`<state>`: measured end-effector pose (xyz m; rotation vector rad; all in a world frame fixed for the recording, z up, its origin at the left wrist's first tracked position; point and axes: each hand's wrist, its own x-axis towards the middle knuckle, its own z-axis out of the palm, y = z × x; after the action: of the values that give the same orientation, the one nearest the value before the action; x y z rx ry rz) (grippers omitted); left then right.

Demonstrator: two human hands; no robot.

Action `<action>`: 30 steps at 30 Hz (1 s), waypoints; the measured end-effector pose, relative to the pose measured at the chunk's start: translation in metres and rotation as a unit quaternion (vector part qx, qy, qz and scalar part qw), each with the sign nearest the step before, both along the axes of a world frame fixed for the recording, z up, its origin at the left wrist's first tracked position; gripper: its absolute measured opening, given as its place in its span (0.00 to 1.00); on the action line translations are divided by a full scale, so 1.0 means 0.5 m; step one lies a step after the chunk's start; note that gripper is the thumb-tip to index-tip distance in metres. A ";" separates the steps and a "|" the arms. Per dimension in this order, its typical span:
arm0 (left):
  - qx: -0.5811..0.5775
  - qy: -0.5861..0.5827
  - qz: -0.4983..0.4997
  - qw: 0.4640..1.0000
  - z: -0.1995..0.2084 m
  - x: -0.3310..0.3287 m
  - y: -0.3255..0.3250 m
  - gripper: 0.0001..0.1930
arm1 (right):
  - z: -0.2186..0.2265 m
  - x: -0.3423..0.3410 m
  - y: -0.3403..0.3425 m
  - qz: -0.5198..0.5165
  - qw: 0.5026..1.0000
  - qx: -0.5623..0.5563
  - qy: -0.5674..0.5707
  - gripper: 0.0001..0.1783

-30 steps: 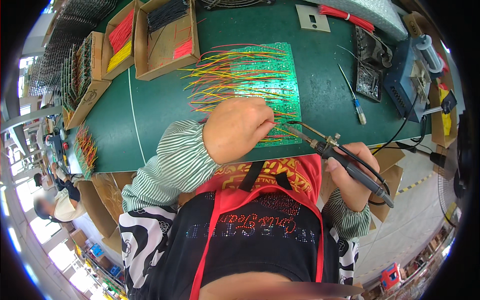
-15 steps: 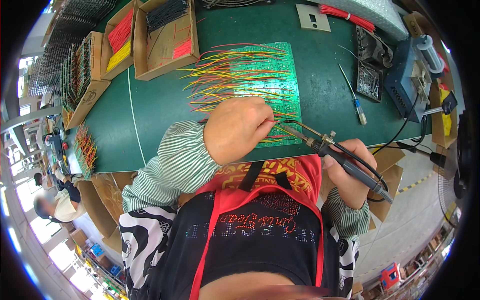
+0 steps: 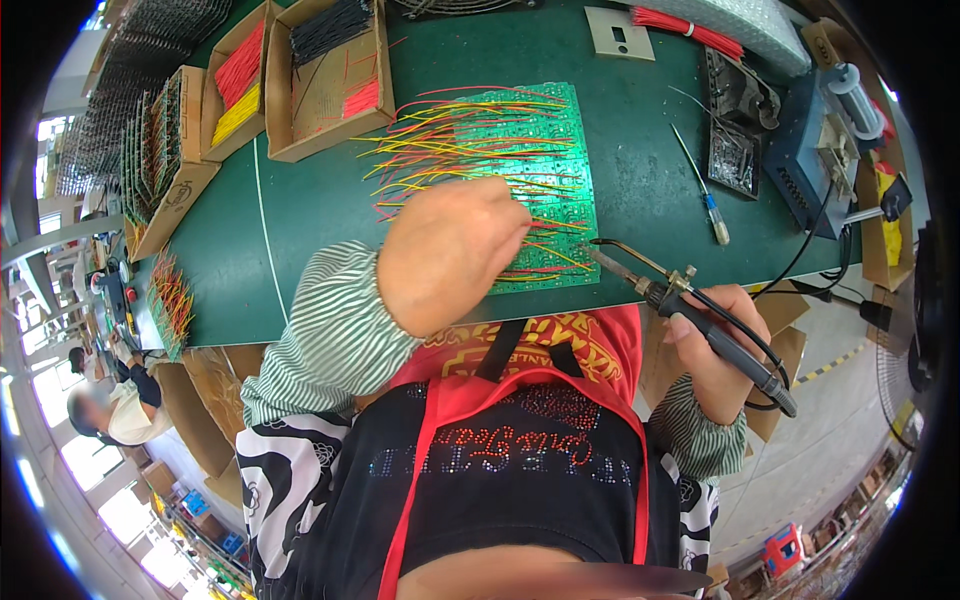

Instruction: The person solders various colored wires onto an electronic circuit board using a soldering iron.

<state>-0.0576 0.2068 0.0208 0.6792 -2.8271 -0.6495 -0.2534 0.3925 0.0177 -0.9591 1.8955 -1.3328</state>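
Observation:
My left hand (image 3: 450, 255) is closed in a pinch over the near part of a green circuit board (image 3: 572, 130). Whatever its fingertips hold is hidden behind the hand. Many red and yellow wires (image 3: 430, 150) run across the board, their loose ends spreading past its left side. Wrapped in my right hand (image 3: 715, 340) is a soldering iron (image 3: 735, 350) with a thin curved feed tube (image 3: 630, 250) along it. The iron's tip lies by the board's near right edge, apart from my left fingers.
Wire boxes (image 3: 325, 125) and a box of upright boards (image 3: 160, 180) stand at the left. On the right are a screwdriver-like tool (image 3: 716, 220), a black tray (image 3: 735, 155) and a blue soldering unit (image 3: 800, 160). A red wire bundle (image 3: 690, 30) lies at the back.
My left hand has moved slightly left. The soldering iron in my right hand has drawn back to the right, away from the left fingers. The board has shifted slightly left.

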 end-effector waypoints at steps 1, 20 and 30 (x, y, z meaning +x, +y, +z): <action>-0.001 0.000 -0.001 1.000 0.009 -0.004 0.001 0.04 | 0.000 -0.002 0.003 0.005 1.000 0.003 0.009 0.11; 0.078 -0.013 -0.026 0.997 -0.031 -0.059 0.013 0.06 | -0.009 -0.005 -0.001 -0.019 1.000 -0.001 -0.020 0.11; 0.085 -0.014 -0.031 0.996 -0.031 -0.060 0.009 0.06 | -0.001 -0.007 0.005 -0.028 0.999 -0.002 -0.022 0.10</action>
<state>-0.0876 0.2113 0.0052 0.6336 -2.8528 -0.9057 -0.2567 0.3953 0.0171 -0.8773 1.8984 -1.3797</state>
